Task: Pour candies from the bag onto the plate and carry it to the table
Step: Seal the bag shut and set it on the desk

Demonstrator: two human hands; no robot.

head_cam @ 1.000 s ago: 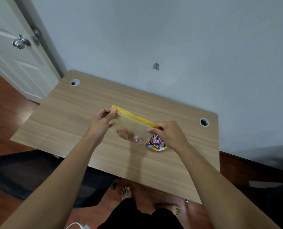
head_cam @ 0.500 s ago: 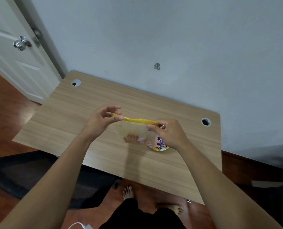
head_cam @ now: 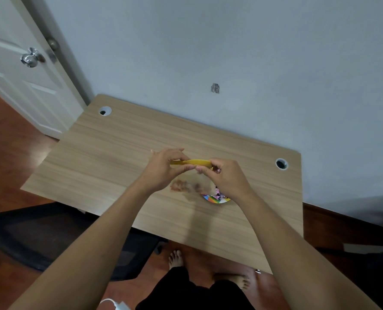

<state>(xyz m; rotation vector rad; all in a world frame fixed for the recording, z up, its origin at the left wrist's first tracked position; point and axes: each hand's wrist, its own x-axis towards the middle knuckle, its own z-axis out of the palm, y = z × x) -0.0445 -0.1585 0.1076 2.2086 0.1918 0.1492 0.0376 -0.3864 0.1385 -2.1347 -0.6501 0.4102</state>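
Clear, yellow-topped bag [head_cam: 190, 162] of blurred candies [head_cam: 181, 185] above rainbow-rimmed plate [head_cam: 217, 199] on table [head_cam: 110, 157].

**Soft, dim indoor light with motion blur at the hands**

I see even, muted light, cool on the pale grey-blue wall [head_cam: 230, 41]. The light wood-grain tabletop [head_cam: 119, 153] carries a faint shadow running from the hands to its near edge. The clear plastic bag with the yellow zip strip [head_cam: 191, 162] is smeared by motion, its contents a brown blur. Wide-angle distortion bends the white panelled door [head_cam: 18, 86] at the left edge. A dull sheen lies on the reddish wooden floor [head_cam: 36, 155].
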